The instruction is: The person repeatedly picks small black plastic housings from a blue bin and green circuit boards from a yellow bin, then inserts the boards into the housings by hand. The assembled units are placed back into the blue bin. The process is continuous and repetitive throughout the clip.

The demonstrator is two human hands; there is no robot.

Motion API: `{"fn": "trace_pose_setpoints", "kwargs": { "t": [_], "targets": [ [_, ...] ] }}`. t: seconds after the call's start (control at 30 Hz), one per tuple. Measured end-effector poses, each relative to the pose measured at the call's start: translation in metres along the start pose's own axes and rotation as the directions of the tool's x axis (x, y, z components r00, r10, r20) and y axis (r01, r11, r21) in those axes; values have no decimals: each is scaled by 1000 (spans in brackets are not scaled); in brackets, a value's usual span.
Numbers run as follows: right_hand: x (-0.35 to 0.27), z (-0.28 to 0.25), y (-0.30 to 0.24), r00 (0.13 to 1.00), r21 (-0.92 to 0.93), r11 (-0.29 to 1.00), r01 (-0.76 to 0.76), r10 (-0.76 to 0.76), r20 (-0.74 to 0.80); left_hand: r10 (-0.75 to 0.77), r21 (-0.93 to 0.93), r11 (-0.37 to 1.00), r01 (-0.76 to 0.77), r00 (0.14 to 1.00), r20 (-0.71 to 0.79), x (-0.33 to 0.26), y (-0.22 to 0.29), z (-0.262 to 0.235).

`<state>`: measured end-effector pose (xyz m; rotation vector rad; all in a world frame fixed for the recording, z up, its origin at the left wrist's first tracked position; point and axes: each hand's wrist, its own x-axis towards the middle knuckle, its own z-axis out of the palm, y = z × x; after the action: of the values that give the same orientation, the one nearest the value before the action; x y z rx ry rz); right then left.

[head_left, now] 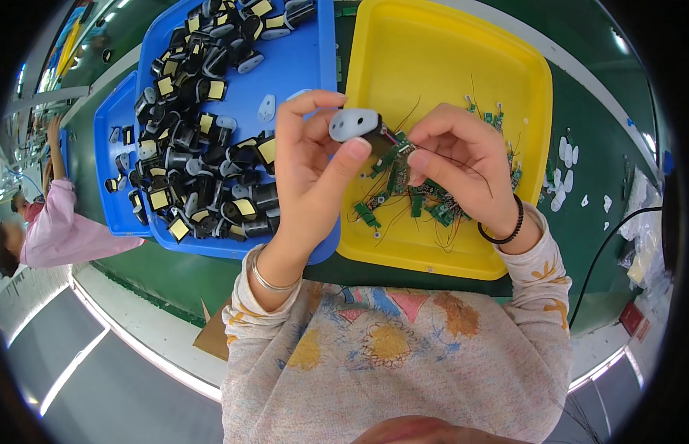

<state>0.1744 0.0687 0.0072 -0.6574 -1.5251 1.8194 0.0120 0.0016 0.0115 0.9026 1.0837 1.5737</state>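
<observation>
"Just off centre, toward twelve o'clock, what sits between the hands?"

"One grey-capped black housing (368,124). The left hand (307,159), at eleven o'clock, grips it: thumb against the cap's lower edge, fingers arched on the far side, palm turned inward."

"And the right hand (466,163)?"

"At one o'clock, fingers curled, thumb and forefinger in a narrow pinch on a small green circuit board (404,146), just beside the housing."

"The forearms?"

"The left forearm (250,296) rises from seven o'clock, beside the blue tray (300,66); the right forearm (538,248) from four, slanting over the yellow tray (389,44)."
</observation>
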Motion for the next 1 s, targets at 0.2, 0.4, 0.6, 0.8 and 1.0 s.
{"fn": "trace_pose_setpoints", "kwargs": {
  "t": [0.2,0.4,0.6,0.8,1.0],
  "targets": [
    [0,0,-6,984,219,960,-177,176,23,-138,-19,990,143,976,169,2,-6,-7],
    [0,1,-5,976,350,913,-212,214,33,-102,104,991,89,987,126,-1,-5,2],
    [0,2,-5,967,336,908,-252,248,53,-39,234,972,21,997,72,-2,-13,0],
    [1,-1,-8,940,283,897,-340,315,130,97,386,913,-132,989,109,-3,-19,-4],
    [-5,2,-6,969,180,953,-243,230,89,194,454,840,-297,946,260,1,-19,-6]
  ]
}}
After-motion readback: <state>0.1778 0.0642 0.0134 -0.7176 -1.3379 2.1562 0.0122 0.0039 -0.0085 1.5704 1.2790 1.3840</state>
